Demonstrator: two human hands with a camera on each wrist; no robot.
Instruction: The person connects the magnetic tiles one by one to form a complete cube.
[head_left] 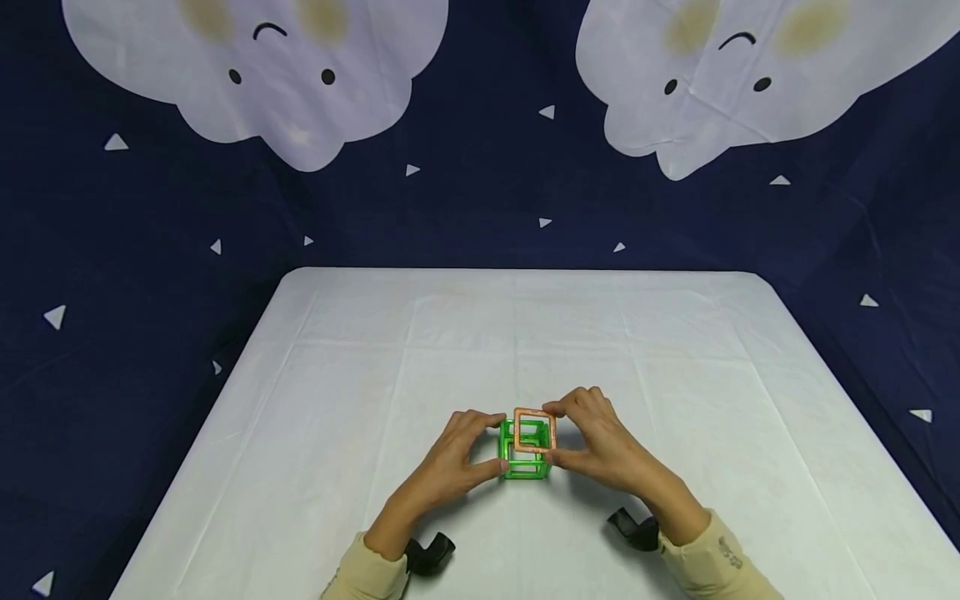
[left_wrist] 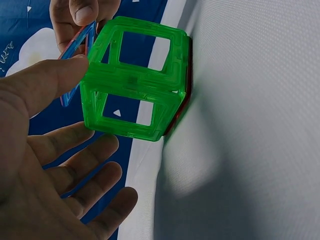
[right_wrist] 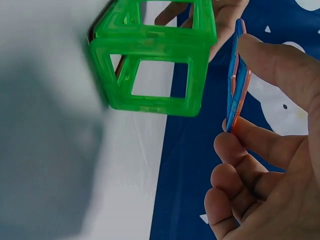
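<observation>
A cube-shaped frame of green magnetic tiles [head_left: 527, 476] stands on the white table, with a dark red edge along its base [left_wrist: 178, 117] in the left wrist view. My left hand [head_left: 450, 458] grips the cube's left side between thumb and index finger; its other fingers are spread loosely. Over the cube's upper right part, my right hand [head_left: 603, 437] pinches a square magnetic tile piece [right_wrist: 236, 110] by its edge. That piece looks orange from the head view and has a blue side towards the cube. A gap separates it from the cube in the right wrist view.
A white cloth covers the table [head_left: 360, 333]. Black curved wrist mounts [head_left: 431, 555] sit by both wrists, close to the table. Behind the table hangs a dark blue cloth [head_left: 480, 208] with white clouds and triangles.
</observation>
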